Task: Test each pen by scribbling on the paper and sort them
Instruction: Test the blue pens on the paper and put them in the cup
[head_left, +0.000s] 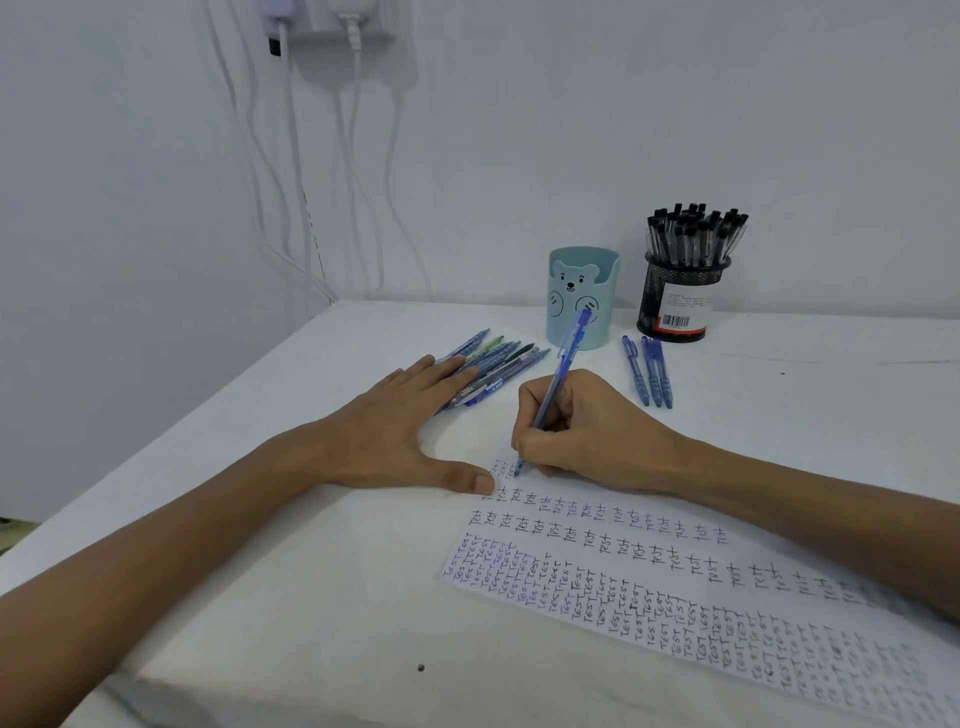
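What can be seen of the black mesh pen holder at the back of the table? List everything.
The black mesh pen holder is a round cup of what looks like wire mesh, with a solid rim and base ring. It stands upright on the white table near the wall, right of the teal bear cup and apart from it. A white label with a barcode and a red strip faces the camera. It is packed with black-capped pens, fanned slightly outward. Three blue pens lie just in front. No hand touches it.

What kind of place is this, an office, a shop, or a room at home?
Probably a plain desk in a home or small office. A white table stands against a bare wall, with two pen holders, a bear cup and a mesh cup, and charger cables hanging from a socket.
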